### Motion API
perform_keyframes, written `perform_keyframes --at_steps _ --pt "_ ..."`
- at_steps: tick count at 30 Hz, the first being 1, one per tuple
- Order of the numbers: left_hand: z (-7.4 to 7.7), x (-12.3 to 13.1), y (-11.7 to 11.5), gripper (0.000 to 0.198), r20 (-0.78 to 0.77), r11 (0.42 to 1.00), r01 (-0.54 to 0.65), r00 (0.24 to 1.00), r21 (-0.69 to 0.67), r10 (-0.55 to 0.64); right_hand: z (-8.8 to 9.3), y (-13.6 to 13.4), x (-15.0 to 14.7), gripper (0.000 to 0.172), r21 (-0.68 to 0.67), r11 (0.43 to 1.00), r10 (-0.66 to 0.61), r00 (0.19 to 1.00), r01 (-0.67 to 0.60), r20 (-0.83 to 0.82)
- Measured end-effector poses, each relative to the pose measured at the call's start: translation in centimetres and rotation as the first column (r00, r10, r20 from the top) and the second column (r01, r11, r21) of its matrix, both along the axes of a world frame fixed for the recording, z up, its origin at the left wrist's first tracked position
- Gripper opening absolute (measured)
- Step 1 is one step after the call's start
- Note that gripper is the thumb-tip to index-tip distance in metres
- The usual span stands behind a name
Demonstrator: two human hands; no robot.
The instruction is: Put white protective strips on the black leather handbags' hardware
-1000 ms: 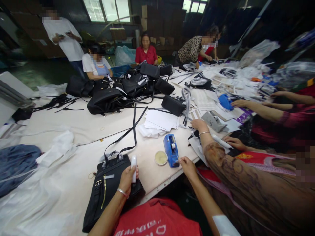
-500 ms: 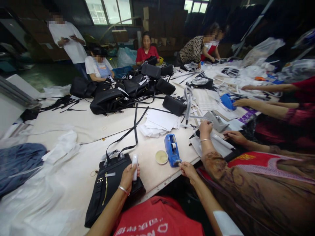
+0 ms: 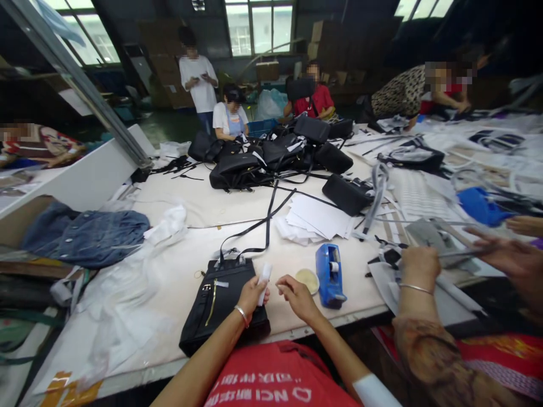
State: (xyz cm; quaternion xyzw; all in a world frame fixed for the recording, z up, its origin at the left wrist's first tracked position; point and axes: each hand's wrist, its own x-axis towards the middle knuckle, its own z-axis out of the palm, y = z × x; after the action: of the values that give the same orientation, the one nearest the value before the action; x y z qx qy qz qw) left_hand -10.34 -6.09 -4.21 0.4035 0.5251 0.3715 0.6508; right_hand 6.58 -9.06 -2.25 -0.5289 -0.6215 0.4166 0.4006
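Observation:
My left hand grips a small white wrapped roll above the right edge of a black bag. The bag lies on the table with a gold zipper, a buckle and long straps showing. Close by on the right, my right hand has thumb and fingers pinched together; whatever lies between the fingertips is too small to make out. A blue tape dispenser stands to the right of that hand, with a round yellowish dish beside it.
White paper sheets lie beyond the dispenser. Black bags are piled at the back of the table. Denim cloth and white wrapping are at left. A co-worker's hands handle grey strips at right.
My right hand has left the tape dispenser and come over beside my left hand. My left hand still holds the white roll. The view has turned to the left.

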Motion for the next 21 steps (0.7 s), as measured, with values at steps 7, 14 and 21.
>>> perform_keyframes --at_steps 7,14,21 --pt "0.2 -0.5 0.0 0.027 0.024 1.0 -0.017 1.0 -0.014 0.018 0.0 2.4 -2.1 0.018 0.041 0.979 0.194 0.974 -0.2 0.119" --pt "0.5 -0.7 0.0 0.025 0.046 0.997 -0.012 0.999 -0.071 0.015 -0.4 3.2 -1.9 0.017 0.155 0.948 0.205 0.904 -0.279 0.376" --pt "0.6 -1.0 0.5 0.023 0.084 0.992 0.011 0.996 -0.123 -0.001 0.0 3.6 -2.1 0.025 0.182 0.915 0.243 0.852 -0.36 0.463"
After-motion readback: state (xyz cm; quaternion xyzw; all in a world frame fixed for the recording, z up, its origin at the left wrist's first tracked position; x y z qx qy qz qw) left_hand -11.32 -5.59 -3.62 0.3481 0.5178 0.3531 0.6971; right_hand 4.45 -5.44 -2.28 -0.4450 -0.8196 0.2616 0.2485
